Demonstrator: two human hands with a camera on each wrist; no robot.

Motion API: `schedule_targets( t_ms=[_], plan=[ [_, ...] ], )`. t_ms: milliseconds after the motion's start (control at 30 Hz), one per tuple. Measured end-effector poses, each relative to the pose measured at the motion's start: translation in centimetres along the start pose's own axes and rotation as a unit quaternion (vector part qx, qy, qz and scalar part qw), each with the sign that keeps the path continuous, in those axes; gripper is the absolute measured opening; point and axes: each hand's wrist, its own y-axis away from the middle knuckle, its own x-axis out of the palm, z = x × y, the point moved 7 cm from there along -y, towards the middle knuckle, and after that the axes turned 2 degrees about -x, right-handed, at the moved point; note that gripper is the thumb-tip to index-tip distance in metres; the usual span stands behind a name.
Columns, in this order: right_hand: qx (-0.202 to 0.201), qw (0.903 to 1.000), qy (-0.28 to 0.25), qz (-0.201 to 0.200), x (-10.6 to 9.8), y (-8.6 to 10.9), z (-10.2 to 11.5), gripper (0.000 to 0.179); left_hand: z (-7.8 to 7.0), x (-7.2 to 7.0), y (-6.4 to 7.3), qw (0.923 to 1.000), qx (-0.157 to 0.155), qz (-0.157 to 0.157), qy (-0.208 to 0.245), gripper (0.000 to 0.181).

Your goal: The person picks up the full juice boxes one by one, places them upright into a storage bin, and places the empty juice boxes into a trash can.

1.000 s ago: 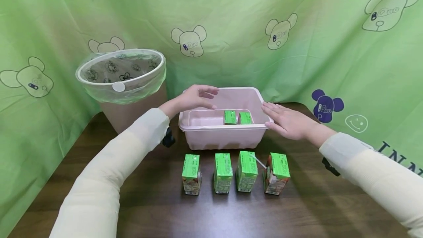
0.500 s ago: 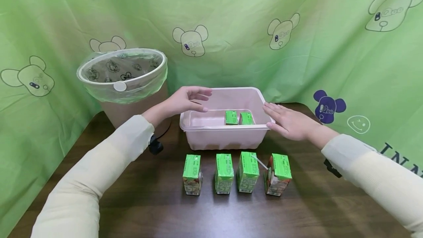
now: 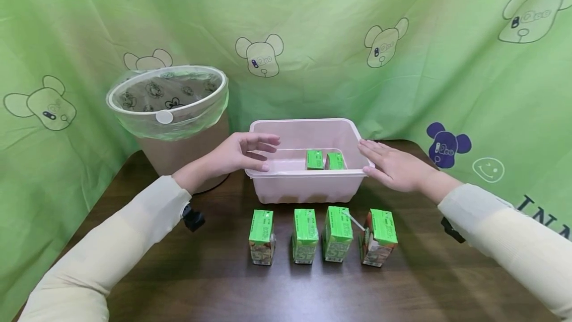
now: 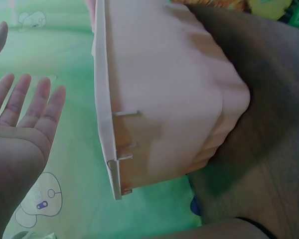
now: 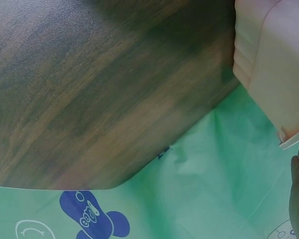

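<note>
A pink plastic bin (image 3: 308,186) stands on the table, two green-topped drink cartons (image 3: 315,159) inside toward its right end. My left hand (image 3: 234,152) is at the bin's left end, fingers loosely spread and holding nothing; the left wrist view shows its palm facing the bin's outer wall (image 4: 159,89). With straight fingers, my right hand (image 3: 397,165) rests on the bin's right rim. In front, several more cartons stand in a row, from the leftmost carton (image 3: 261,237) to the rightmost carton (image 3: 379,237). A white straw (image 3: 355,221) slants between the two right-hand ones.
Behind the table's left side stands a tall trash can (image 3: 183,150) lined with a thin plastic bag (image 3: 196,118). A green printed curtain (image 3: 313,78) hangs close behind the bin. The dark wooden table (image 3: 286,297) extends in front of the cartons.
My left hand has moved left and slightly down, from over the bin's inside to its left end. The right hand stays on the right rim; the cartons have not moved.
</note>
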Motion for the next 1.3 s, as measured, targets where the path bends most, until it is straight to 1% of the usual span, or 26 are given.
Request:
schedule_targets(
  t_ms=[200, 300, 367, 567, 767, 933, 1100, 1167, 1300],
  plan=[
    [-0.003, 1.0, 0.001, -0.003, 0.0, 0.0, 0.1, 0.059, 0.1, 0.9, 1.8, 0.9996, 0.019, 0.017, 0.013, 0.063],
    [-0.006, 1.0, 0.001, -0.001, 0.0, -0.1, 0.2, 0.059, 0.3, 1.3, 2.7, 0.9989, 0.034, 0.026, 0.019, 0.066],
    [-0.004, 1.0, 0.0, 0.002, 0.1, -0.2, 0.2, 0.059, 0.5, 1.6, 3.3, 0.9986, 0.036, 0.031, 0.021, 0.067],
    [0.001, 1.0, 0.0, 0.004, 0.2, -0.1, 0.1, 0.059, 1.2, 2.7, 4.5, 0.9979, 0.045, 0.047, 0.001, 0.07],
    [0.0, 1.0, 0.0, 0.002, 0.1, 0.0, 0.0, 0.059, 2.2, 4.1, 5.3, 0.9944, 0.062, 0.085, -0.01, 0.073],
    [-0.002, 1.0, -0.002, -0.002, 0.0, 0.0, 0.1, 0.059, 3.4, 5.1, 5.9, 0.9922, 0.06, 0.108, -0.018, 0.076],
    [-0.002, 1.0, -0.001, -0.002, -0.1, 0.0, 0.2, 0.059, 4.6, 5.5, 6.6, 0.9925, 0.053, 0.109, -0.012, 0.078],
    [-0.002, 1.0, 0.0, -0.002, -0.1, 0.0, 0.2, 0.059, 5.1, 5.7, 6.9, 0.9929, 0.044, 0.109, -0.014, 0.08],
    [0.0, 1.0, -0.004, 0.0, -0.1, 0.0, 0.1, 0.059, 6.1, 6.1, 7.4, 0.9928, 0.028, 0.113, -0.028, 0.082]
  ],
)
